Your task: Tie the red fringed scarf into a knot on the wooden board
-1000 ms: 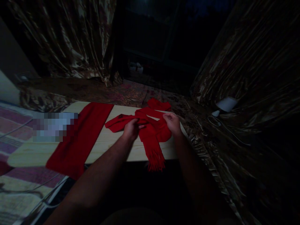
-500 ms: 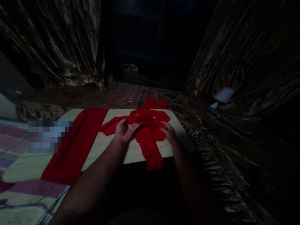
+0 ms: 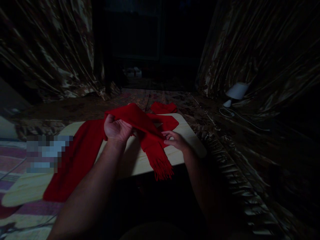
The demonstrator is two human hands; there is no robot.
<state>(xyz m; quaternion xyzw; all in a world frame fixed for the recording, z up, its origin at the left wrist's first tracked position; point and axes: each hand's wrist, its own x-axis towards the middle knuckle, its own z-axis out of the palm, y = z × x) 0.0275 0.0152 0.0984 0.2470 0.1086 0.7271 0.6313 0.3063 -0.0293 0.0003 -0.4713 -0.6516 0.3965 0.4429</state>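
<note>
— Dark curtains (image 3: 50, 66) hem in our pale wooden board (image 3: 190, 150). Where's the red scarf (image 3: 140, 121)?
— Across the board, its fringe (image 3: 162, 168) hanging off the near edge. Our left hand (image 3: 116, 128) is closed round a raised fold. Our right hand (image 3: 175, 140) touches its edge, but we cannot tell whether it is pinching.
— Soft, light and floppy, we judge: grip the folds, not the fringe.

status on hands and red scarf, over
Left hand clenched on red scarf, fold lifted off table. Right hand pinching it near the fringe. Second red cloth flat at table's left.
</note>
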